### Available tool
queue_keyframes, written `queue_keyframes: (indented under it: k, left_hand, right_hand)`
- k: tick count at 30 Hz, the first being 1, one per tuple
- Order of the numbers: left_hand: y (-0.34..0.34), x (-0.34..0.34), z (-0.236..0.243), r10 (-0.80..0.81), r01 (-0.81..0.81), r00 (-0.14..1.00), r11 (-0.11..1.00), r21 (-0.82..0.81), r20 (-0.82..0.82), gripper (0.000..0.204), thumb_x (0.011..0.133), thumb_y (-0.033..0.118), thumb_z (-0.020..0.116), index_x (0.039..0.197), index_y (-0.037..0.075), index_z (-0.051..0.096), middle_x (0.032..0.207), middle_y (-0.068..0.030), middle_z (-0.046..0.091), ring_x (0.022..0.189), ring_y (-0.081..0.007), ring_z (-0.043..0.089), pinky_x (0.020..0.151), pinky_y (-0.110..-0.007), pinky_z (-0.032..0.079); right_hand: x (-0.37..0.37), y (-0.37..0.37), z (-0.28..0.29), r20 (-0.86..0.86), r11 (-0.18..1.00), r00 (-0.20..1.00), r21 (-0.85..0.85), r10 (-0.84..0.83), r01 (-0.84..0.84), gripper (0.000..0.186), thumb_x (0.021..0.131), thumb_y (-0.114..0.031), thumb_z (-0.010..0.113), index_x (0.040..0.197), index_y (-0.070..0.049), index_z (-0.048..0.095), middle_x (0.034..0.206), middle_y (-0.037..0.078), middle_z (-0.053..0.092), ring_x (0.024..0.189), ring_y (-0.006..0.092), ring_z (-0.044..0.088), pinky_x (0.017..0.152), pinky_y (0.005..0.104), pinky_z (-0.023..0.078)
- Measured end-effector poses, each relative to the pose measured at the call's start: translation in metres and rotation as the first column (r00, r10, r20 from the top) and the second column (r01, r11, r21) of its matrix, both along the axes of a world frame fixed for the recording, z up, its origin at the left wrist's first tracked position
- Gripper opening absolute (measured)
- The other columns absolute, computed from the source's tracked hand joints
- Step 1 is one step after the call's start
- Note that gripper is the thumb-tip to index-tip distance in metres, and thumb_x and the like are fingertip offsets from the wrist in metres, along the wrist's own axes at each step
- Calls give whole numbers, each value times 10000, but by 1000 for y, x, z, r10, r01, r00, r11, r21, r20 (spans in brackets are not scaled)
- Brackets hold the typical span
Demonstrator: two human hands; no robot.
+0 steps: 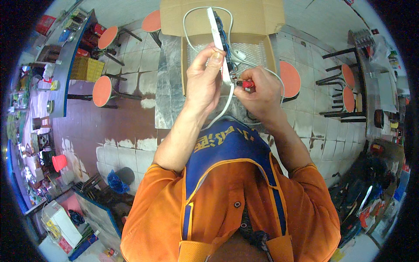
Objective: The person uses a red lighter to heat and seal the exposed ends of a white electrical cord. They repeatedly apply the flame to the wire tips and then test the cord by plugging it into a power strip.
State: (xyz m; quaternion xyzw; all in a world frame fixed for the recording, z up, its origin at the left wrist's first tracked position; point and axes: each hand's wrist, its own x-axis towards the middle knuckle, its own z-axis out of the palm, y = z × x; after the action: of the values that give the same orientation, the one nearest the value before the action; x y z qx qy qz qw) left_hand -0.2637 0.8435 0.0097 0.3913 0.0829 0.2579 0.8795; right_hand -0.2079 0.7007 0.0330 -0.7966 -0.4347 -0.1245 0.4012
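Note:
My left hand point(205, 78) is closed around the lower part of a long white power strip point(214, 28), held up on its edge with its dark blue and black side turned right. From its lower end a white cord point(228, 101) runs down toward my apron, and a loop of white cord rises around the strip. My right hand point(262, 91) is closed on a small red-and-black handled tool point(247, 84) at the strip's lower end. Its tip is too small to make out. A white plug point(239, 54) lies behind, over the bubble wrap point(255, 50).
An open cardboard box point(271, 54) lined with bubble wrap sits on a grey marble-patterned table point(168, 105). Round red-topped stools point(102, 91) stand left and right of the table. A dark bin with a blue bag point(118, 181) stands on the tiled floor at lower left.

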Motion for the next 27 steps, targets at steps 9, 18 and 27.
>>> queue_keyframes:
  k: [9,18,27]
  left_hand:
    - [0,-3,1,16,-14,1000,996,-87,25,154,950,134,607,1050,20,629,1139,-37,577,923,-112,563,786,-265,494]
    - [39,-8,21,111,-113,990,994,16,93,163,970,218,562,1012,61,572,989,-84,637,797,-224,665,748,-429,580]
    - [36,-10,17,162,-196,976,947,255,148,188,977,223,545,1022,41,562,1198,-107,568,866,-264,673,797,-467,589]
  right_hand:
    - [-2,0,0,-8,999,999,9,-42,42,240,662,-88,722,856,-94,581,741,68,589,640,250,612,558,363,480]
    - [-16,-33,-28,-316,969,946,-204,69,-138,128,739,-47,670,845,-38,599,750,106,590,650,251,606,599,331,479]
    - [-13,-32,-43,-532,990,842,-47,85,-129,139,837,-53,659,950,-41,579,822,76,617,666,116,564,608,259,475]
